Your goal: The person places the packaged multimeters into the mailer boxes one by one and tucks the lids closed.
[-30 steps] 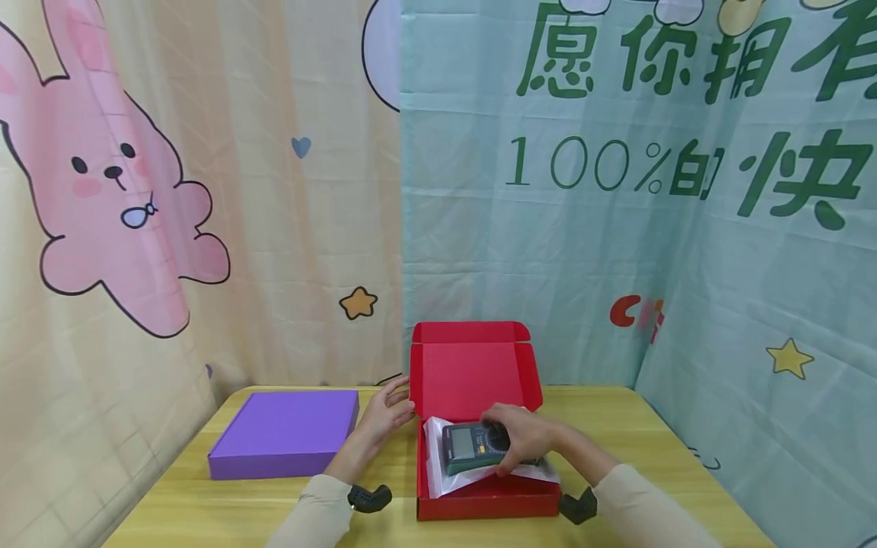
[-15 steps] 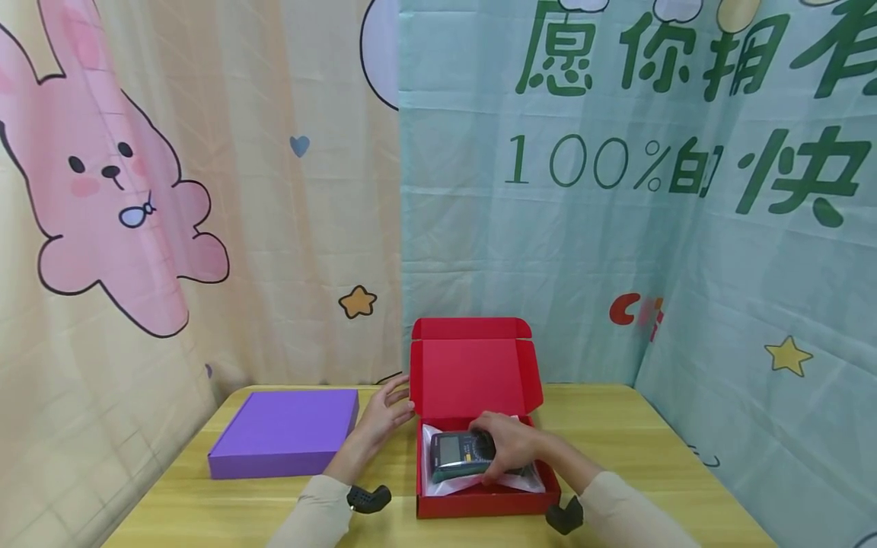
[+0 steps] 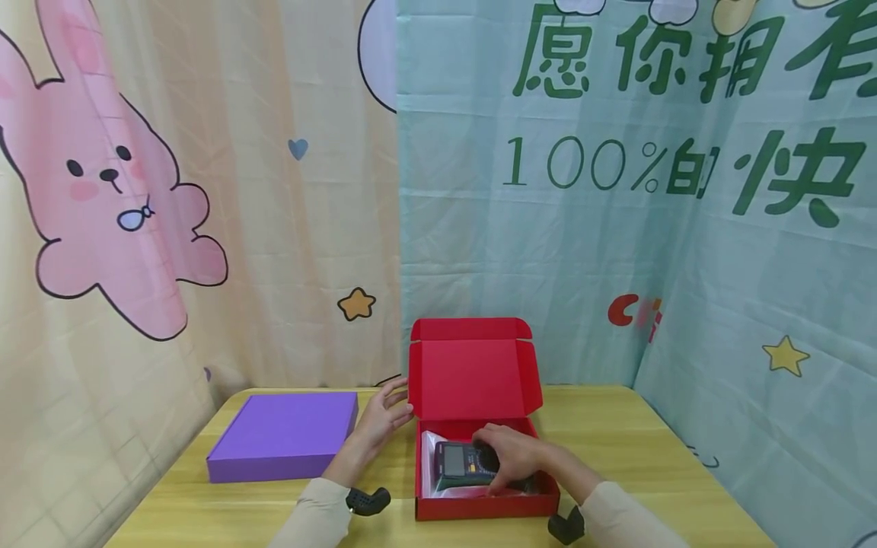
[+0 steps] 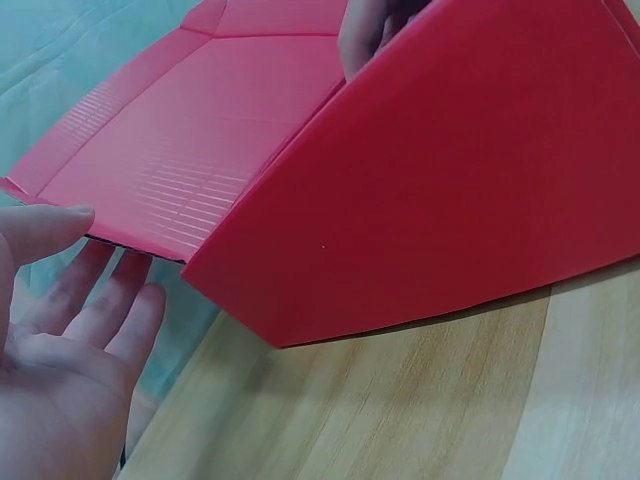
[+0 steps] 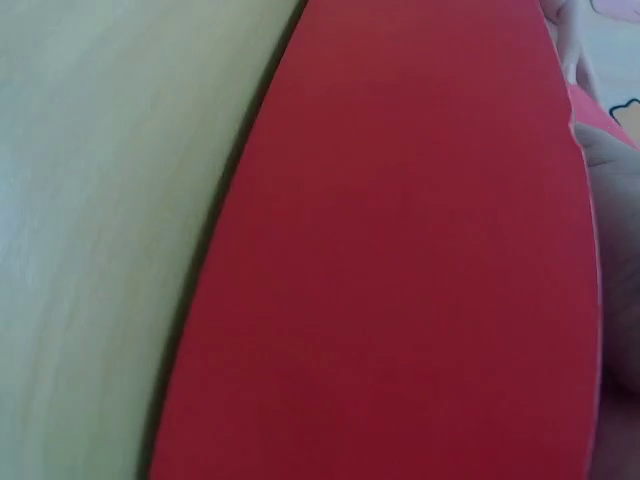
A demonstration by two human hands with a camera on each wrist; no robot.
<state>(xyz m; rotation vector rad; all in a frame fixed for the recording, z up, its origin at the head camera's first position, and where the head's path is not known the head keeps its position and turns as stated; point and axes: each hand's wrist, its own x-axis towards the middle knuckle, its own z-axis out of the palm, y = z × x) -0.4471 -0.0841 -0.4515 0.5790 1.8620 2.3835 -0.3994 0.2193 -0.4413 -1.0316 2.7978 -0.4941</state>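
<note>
A red cardboard box stands on the table with its lid raised at the back. Inside it lies a dark multimeter with a grey screen, on a white plastic bag. My right hand grips the multimeter across its dial, thumb on the near side; the hand hides its right part. At the lid's left edge, my left hand holds the lid, with the thumb on its inner face and the fingers behind. In the right wrist view the box wall hides most of the right hand.
A closed purple box lies to the left on the wooden table. Printed curtains hang behind and beside the table.
My right hand has lowered the multimeter and white bag deeper into the red box, shifting slightly left. The multimeter was tilted above the rim before. My left hand has stayed at the lid.
</note>
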